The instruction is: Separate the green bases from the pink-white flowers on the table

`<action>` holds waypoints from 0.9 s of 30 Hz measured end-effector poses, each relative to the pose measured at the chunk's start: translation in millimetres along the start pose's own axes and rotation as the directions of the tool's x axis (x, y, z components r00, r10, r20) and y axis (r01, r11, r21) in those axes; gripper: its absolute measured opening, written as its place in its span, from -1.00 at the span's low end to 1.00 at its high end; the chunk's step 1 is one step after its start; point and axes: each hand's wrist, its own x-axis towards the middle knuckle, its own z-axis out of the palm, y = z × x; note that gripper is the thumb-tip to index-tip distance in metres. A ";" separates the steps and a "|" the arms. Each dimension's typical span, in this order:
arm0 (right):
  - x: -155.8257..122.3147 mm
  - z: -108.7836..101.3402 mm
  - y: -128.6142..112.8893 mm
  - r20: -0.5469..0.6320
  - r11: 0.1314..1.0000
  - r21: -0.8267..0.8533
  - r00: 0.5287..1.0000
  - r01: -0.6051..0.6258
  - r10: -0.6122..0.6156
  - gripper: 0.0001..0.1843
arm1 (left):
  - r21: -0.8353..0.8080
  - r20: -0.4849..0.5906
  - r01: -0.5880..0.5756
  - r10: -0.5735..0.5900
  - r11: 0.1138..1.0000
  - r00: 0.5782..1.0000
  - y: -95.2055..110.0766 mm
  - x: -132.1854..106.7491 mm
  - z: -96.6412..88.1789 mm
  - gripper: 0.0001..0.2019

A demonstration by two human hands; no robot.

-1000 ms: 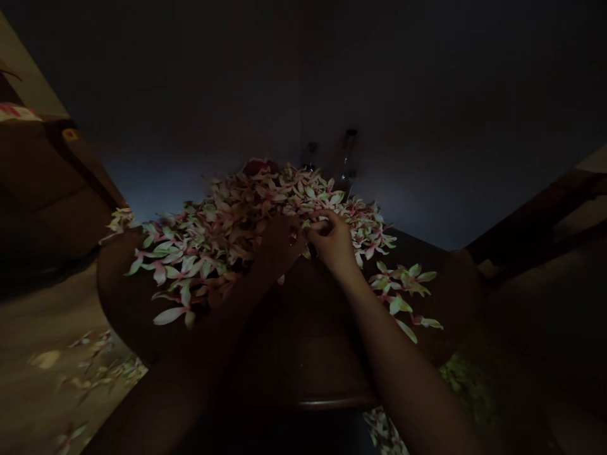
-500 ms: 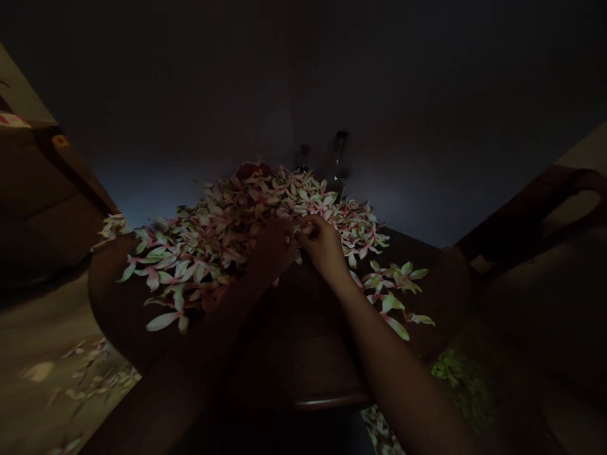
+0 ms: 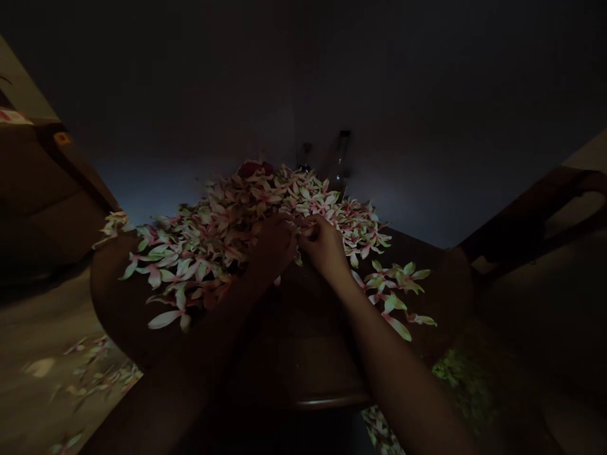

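Observation:
A big heap of pink, white and green artificial flower petals (image 3: 222,240) covers the far half of a dark round wooden table (image 3: 313,366). My left hand (image 3: 272,246) and my right hand (image 3: 325,246) meet at the near edge of the heap, fingers curled and pinched together. A small pale petal piece (image 3: 308,231) shows between the fingertips of my right hand. What my left hand pinches is lost in the dim light.
A loose cluster of petals (image 3: 396,291) lies on the table's right side. More petals are scattered on the floor at the left (image 3: 90,373) and below the table at the right (image 3: 455,373). A dark glass bottle (image 3: 339,161) stands behind the heap. A brown cardboard box (image 3: 47,189) is at the left.
Both hands stay pinched together at the heap's near edge with only small finger movements. The view has shifted slightly.

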 end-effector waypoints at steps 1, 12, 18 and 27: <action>0.1 0.1 0.1 -0.003 1.000 -0.002 1.000 -0.001 0.001 -0.74 | 0.002 -0.002 0.000 0.000 1.000 1.000 1.3 0.0 0.0 -0.92; -2.8 1.2 -3.8 -0.046 0.998 -0.058 0.999 0.018 -0.021 -0.78 | -0.017 -0.041 0.080 -0.081 0.997 0.996 5.9 -3.1 6.0 -0.91; -3.0 2.9 -0.7 -0.047 0.997 -0.074 0.999 0.015 -0.018 -0.83 | -0.004 -0.012 0.092 -0.092 0.996 0.996 2.7 -1.9 6.1 -0.93; -4.8 3.7 3.3 -0.013 0.988 -0.135 0.997 0.080 -0.083 -0.81 | -0.012 0.095 0.012 -0.010 1.000 0.995 -3.3 -2.2 3.2 -0.90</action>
